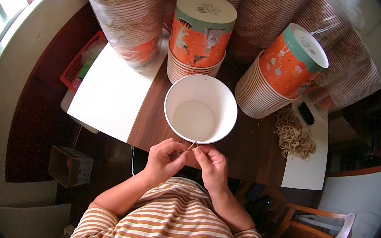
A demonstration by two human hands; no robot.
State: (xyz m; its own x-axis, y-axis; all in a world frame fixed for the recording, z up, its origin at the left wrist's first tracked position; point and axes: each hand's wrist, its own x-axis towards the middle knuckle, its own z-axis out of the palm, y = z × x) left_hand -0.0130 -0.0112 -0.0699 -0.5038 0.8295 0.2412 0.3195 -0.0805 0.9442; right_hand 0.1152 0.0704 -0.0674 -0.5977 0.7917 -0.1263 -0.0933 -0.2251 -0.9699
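white paper bucket (pixel 200 108) upright on surface (pixel 152 119), near-rim hole getting a thin string (pixel 191 146); left hand (pixel 165 156) and right hand (pixel 210 162) both pinch it. far hole unthreaded, handle looks barely begun.

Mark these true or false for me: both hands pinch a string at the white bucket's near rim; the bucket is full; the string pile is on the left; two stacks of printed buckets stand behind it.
1. Both the left hand and the right hand pinch a thin string at the near rim of the white bucket. True.
2. The bucket is full. False: it is empty inside.
3. The string pile lies on the left. False: it lies on the right.
4. Two stacks of printed buckets stand behind it. True.
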